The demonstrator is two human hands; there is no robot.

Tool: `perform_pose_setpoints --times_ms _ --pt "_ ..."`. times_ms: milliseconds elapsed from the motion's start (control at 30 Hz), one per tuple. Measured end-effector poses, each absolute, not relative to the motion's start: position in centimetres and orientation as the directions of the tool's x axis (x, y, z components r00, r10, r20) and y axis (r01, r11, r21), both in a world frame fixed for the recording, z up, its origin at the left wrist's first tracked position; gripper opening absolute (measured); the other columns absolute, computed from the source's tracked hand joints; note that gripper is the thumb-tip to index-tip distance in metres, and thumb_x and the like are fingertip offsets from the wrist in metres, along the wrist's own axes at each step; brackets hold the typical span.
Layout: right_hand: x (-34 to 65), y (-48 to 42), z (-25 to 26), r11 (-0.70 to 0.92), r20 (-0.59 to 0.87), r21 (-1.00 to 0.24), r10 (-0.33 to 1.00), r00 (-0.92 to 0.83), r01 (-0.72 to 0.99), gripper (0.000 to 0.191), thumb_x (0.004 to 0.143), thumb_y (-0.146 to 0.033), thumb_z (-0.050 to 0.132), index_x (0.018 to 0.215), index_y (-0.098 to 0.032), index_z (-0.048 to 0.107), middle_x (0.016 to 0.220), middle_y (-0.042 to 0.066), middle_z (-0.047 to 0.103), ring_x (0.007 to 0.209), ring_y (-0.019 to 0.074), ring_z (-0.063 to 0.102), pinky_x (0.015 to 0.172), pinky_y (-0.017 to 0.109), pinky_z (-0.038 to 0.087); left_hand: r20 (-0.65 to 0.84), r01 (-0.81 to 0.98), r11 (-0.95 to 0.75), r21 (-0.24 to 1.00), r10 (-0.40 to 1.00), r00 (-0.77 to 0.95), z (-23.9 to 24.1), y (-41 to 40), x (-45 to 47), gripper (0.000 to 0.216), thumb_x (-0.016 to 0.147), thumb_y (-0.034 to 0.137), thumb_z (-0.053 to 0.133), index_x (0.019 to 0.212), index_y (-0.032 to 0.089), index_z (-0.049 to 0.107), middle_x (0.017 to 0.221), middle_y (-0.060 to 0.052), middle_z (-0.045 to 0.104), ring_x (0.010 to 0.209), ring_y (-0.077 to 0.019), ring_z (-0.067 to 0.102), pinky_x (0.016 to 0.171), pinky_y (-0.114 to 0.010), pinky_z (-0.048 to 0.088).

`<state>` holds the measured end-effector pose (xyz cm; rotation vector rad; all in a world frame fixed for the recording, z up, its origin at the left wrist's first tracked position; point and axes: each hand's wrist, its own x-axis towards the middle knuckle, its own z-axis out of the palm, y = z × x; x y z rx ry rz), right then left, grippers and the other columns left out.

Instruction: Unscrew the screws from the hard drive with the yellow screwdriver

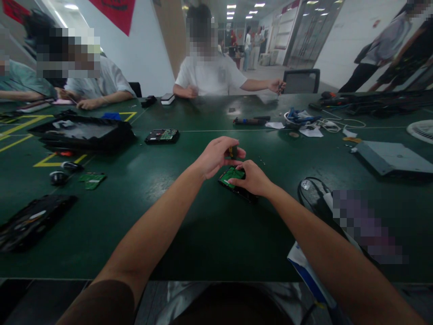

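Observation:
A hard drive with a green circuit board (232, 175) lies on the dark green table (189, 225) in front of me. My right hand (252, 177) rests on the drive, fingers curled over the board and its near edge. My left hand (218, 155) hovers just above the drive's far end, fingers closed round a small dark and yellow tool (232, 151), probably a screwdriver handle. A few tiny screws (261, 158) lie on the table just beyond my hands.
A second hard drive (162, 136) and an opened black case (83, 132) lie to the left, with loose green boards (92, 180). Cables and tools (304, 118) sit far right; a grey panel (392, 156) beyond. People sit across and left.

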<state>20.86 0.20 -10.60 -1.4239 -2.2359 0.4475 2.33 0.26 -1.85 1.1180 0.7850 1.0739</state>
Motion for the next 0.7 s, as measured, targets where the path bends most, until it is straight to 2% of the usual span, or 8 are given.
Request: perform_pose_setpoints --times_ms 100,267,433,567,700 --pt "20.85 0.30 -10.62 0.411 0.192 -0.497 0.911 -0.365 0.764 0.050 0.083 -0.058 0.085 0.115 -0.021 0.072 0.118 0.012 0.068 0.111 0.0307 0.066 0.096 0.048 0.056 0.039 -0.266 0.045 0.963 0.953 0.302 -1.94 0.44 2.26 0.022 0.086 0.036 0.068 0.094 0.015 0.067 0.093 -0.010 0.074 0.092 -0.0219 0.072 0.077 -0.035 0.062" --pt "20.85 0.43 -10.74 0.412 0.185 -0.506 0.910 -0.372 0.758 0.053 0.082 -0.059 0.085 0.116 -0.020 0.073 0.117 0.013 0.069 0.110 0.0308 0.066 0.095 0.048 0.056 0.095 -0.191 -0.034 0.981 0.944 0.317 -1.82 0.46 1.87 0.023 0.086 0.037 0.067 0.089 0.014 0.073 0.089 -0.008 0.070 0.087 -0.0192 0.067 0.067 -0.028 0.057" --pt "20.78 0.36 -10.77 0.413 0.205 -0.490 0.911 -0.359 0.768 0.051 0.081 -0.058 0.086 0.114 -0.020 0.073 0.119 0.013 0.069 0.112 0.0321 0.066 0.097 0.049 0.056 0.041 -0.217 0.033 0.976 0.944 0.328 -1.76 0.27 2.08 0.023 0.088 0.037 0.067 0.097 0.015 0.069 0.089 -0.010 0.075 0.086 -0.0211 0.072 0.073 -0.034 0.061" --pt "20.76 0.42 -10.75 0.419 0.204 -0.498 0.908 -0.367 0.759 0.050 0.081 -0.057 0.086 0.114 -0.022 0.074 0.118 0.012 0.070 0.113 0.0318 0.066 0.098 0.049 0.055 0.050 -0.240 0.026 0.970 0.951 0.305 -1.75 0.32 2.19 0.018 0.086 0.033 0.066 0.092 0.016 0.066 0.092 -0.012 0.077 0.091 -0.0226 0.074 0.077 -0.036 0.061" --pt "20.83 0.53 -10.77 0.423 0.198 -0.500 0.905 -0.376 0.756 0.051 0.081 -0.058 0.086 0.115 -0.021 0.074 0.118 0.012 0.070 0.111 0.0310 0.066 0.096 0.048 0.056 0.108 -0.157 -0.062 0.986 0.948 0.300 -1.67 0.39 1.94 0.020 0.086 0.033 0.065 0.085 0.014 0.073 0.091 -0.010 0.074 0.086 -0.0193 0.069 0.067 -0.028 0.054"
